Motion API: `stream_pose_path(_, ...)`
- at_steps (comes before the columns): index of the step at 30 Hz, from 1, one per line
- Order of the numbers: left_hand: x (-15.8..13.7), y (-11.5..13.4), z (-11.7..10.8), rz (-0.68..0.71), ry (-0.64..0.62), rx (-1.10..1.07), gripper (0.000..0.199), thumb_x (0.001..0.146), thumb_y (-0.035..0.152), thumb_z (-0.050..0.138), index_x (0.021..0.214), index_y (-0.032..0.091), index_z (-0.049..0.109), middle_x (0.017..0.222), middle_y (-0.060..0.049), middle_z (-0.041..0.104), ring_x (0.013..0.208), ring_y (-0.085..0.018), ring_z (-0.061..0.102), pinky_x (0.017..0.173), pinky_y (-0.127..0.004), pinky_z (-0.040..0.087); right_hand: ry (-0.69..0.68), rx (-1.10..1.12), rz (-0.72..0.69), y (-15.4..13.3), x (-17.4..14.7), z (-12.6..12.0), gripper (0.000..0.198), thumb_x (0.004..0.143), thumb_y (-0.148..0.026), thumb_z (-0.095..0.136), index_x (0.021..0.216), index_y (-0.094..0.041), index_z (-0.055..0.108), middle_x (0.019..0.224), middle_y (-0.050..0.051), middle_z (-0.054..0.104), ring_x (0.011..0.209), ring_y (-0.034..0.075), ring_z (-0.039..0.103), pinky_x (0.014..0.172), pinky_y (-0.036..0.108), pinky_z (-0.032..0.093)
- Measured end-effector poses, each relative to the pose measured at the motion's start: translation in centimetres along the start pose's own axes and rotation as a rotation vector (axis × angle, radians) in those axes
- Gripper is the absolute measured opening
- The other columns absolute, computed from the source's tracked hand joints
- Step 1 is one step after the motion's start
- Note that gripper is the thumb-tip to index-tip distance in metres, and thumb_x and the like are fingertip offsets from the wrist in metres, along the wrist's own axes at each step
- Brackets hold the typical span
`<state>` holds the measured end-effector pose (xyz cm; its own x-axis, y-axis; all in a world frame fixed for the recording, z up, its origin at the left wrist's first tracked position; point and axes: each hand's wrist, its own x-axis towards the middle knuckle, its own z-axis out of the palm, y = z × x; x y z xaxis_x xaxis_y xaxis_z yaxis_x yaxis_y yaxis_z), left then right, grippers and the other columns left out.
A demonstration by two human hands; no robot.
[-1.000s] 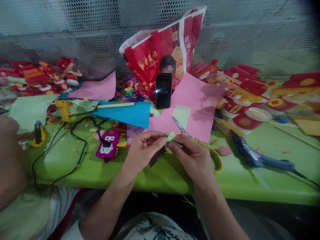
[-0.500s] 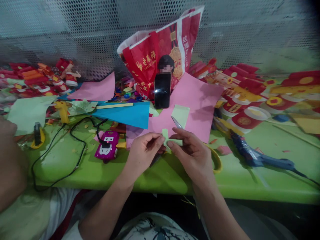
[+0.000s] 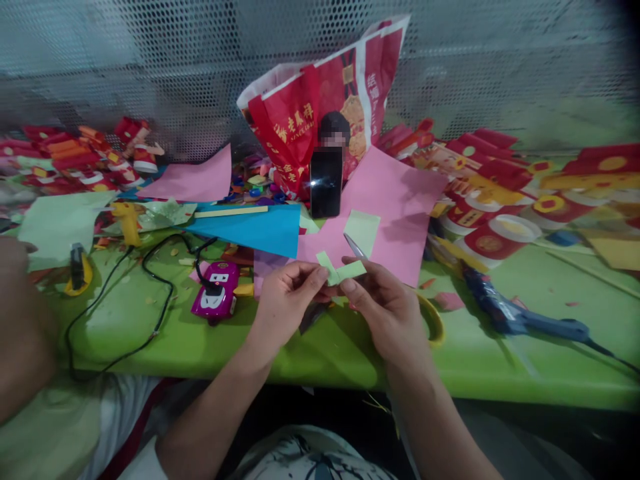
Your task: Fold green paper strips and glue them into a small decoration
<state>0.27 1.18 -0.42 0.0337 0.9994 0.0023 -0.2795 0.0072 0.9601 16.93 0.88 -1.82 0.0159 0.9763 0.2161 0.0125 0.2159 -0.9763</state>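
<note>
A folded strip of light green paper (image 3: 351,270) forms a V between my two hands. My left hand (image 3: 293,293) pinches its left leg between thumb and forefinger. With the thumb and fingers closed, my right hand (image 3: 387,303) grips the other leg. Yellow-handled scissors (image 3: 434,321) lie by my right hand; a metal blade (image 3: 354,247) shows just beyond its fingers, and the hand hides the part between. Under and behind my hands spreads a large pink sheet (image 3: 400,200) with a small pale green piece of paper (image 3: 364,228) on it.
A phone (image 3: 326,183) leans upright against a red bag (image 3: 285,127). A purple power strip (image 3: 216,293) with black cables sits to the left, near a yellow cutter (image 3: 79,270). At right lie a blue glue gun (image 3: 515,310) and red paper cups (image 3: 493,240). Another person's arm (image 3: 25,313) is at far left.
The green strip has turned in my fingers, from an upright L shape to a more open, tilted V. Both hands stay in nearly the same place.
</note>
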Motion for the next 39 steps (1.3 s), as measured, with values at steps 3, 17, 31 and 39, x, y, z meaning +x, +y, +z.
stream_pose_path(3, -0.1, -0.1, 0.2, 0.031, 0.017, -0.013, 0.030, 0.085, 0.044, 0.088, 0.092, 0.016, 0.080, 0.079, -0.004, 0.082, 0.069, -0.017, 0.080, 0.071, -0.028, 0.070, -0.055, 0.020, 0.007, 0.2, 0.1, 0.1, 0.024, 0.088, -0.046, 0.086, 0.092, -0.023, 0.080, 0.083, 0.003, 0.079, 0.073, 0.018, 0.072, 0.065, 0.029, 0.058)
stream_pose_path(17, -0.4, -1.0, 0.2, 0.069, 0.033, 0.074, 0.022, 0.093, 0.040, 0.080, 0.092, 0.019, 0.080, 0.083, -0.004, 0.083, 0.072, -0.017, 0.080, 0.073, -0.029, 0.070, -0.014, 0.003, 0.006, 0.3, 0.3, 0.4, 0.013, 0.082, -0.036, 0.088, 0.082, -0.025, 0.082, 0.081, 0.002, 0.079, 0.072, 0.018, 0.070, 0.065, 0.028, 0.056)
stream_pose_path(31, -0.5, -1.5, -0.1, 0.106, -0.021, 0.163, 0.019, 0.090, 0.036, 0.082, 0.096, 0.018, 0.081, 0.088, -0.006, 0.083, 0.078, -0.019, 0.079, 0.072, -0.028, 0.066, 0.001, 0.156, 0.167, 0.3, 0.3, 0.4, 0.020, 0.074, -0.040, 0.095, 0.083, -0.025, 0.085, 0.080, 0.003, 0.082, 0.075, 0.020, 0.076, 0.074, 0.032, 0.062)
stream_pose_path(39, -0.3, -1.6, -0.5, 0.152, -0.036, 0.259, 0.017, 0.095, 0.028, 0.073, 0.106, 0.020, 0.083, 0.102, -0.008, 0.085, 0.091, -0.022, 0.080, 0.086, -0.035, 0.066, -0.060, 0.143, 0.147, 0.0, 0.2, 0.4, 0.019, 0.078, -0.040, 0.093, 0.085, -0.025, 0.083, 0.084, 0.002, 0.081, 0.078, 0.021, 0.074, 0.075, 0.033, 0.064)
